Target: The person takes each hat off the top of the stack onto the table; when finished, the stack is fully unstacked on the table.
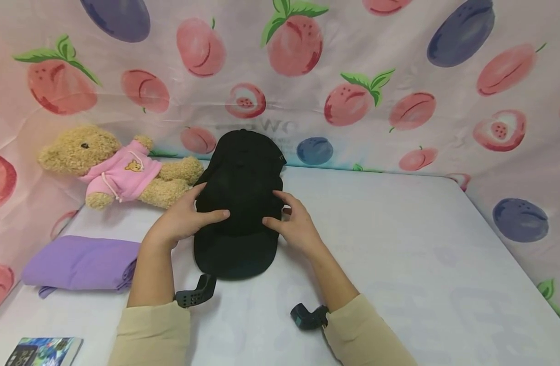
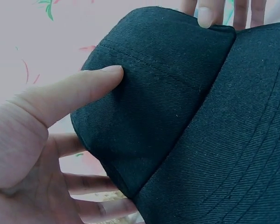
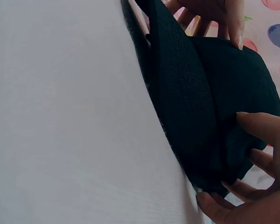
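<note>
Facing a fruit-print curtain hung around a white table. Lying near the middle of that table, a black cap — crown toward the curtain, brim toward the sleeves.

Gripping the cap from both sides: left hand with thumb on top and fingers tucked beneath the crown's edge, as the left wrist view shows; right hand likewise curled around the opposite edge, thumb above, fingertips under the cloth.

Probably handling as light, soft cotton twill — crown collapsing easily under the thumbs, brim staying stiffer and keeping its curve. Not slippery, not fragile. Likely best taken either by the brim for a firm hold, or by the crown's two sides as now, pinching through the loose fabric.

Left of the cap, lying against the curtain: a teddy bear in a pink hoodie. Nearer than the bear, a folded purple cloth. Left of the sleeves, at the table's near edge, a small book.
</note>
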Action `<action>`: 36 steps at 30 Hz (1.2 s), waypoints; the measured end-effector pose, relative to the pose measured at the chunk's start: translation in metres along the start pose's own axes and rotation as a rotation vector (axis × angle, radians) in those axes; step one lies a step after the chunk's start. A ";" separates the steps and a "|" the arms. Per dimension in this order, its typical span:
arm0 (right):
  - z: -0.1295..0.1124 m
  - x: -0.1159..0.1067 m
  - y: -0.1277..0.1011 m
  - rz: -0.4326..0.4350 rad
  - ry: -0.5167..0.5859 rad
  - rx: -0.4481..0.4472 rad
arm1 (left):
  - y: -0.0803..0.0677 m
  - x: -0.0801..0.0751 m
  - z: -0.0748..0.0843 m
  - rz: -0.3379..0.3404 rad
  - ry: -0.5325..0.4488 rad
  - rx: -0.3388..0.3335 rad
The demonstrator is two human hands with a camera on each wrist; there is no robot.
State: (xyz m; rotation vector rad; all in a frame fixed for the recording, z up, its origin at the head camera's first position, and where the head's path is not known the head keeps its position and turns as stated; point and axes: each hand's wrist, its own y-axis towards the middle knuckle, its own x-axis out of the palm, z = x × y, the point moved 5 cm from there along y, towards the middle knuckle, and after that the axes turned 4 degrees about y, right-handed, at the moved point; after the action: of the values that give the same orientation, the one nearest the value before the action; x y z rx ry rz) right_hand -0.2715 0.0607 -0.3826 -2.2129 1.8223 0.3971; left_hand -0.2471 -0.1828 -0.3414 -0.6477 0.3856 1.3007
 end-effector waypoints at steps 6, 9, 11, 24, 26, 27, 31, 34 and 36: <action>0.001 0.000 0.000 0.005 0.048 -0.014 | -0.001 0.000 0.003 0.009 0.007 -0.002; -0.001 0.000 -0.001 0.005 0.058 -0.020 | -0.002 -0.001 0.004 0.012 -0.005 -0.005; -0.002 0.000 -0.001 0.008 0.057 -0.021 | -0.002 -0.001 0.003 0.013 -0.004 -0.007; -0.011 -0.005 -0.003 0.027 0.056 -0.027 | -0.004 -0.004 0.015 0.035 -0.014 0.046; -0.013 -0.006 -0.003 0.023 0.064 -0.027 | -0.006 -0.005 0.018 0.040 -0.013 0.050; -0.014 -0.007 -0.003 0.023 0.064 -0.030 | -0.006 -0.006 0.020 0.042 -0.009 0.050; -0.019 -0.012 -0.004 0.028 0.067 -0.046 | -0.010 -0.008 0.026 0.053 -0.020 0.065; -0.022 -0.015 -0.005 0.030 0.063 -0.047 | -0.013 -0.008 0.031 0.061 -0.034 0.086; -0.023 -0.017 -0.005 0.031 0.058 -0.047 | -0.015 -0.008 0.035 0.068 -0.028 0.091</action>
State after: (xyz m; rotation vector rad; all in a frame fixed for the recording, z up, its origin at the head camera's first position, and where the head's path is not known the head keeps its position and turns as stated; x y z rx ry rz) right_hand -0.2684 0.0689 -0.3549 -2.2518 1.8973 0.3894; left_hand -0.2376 -0.1684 -0.3070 -0.5431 0.4443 1.3480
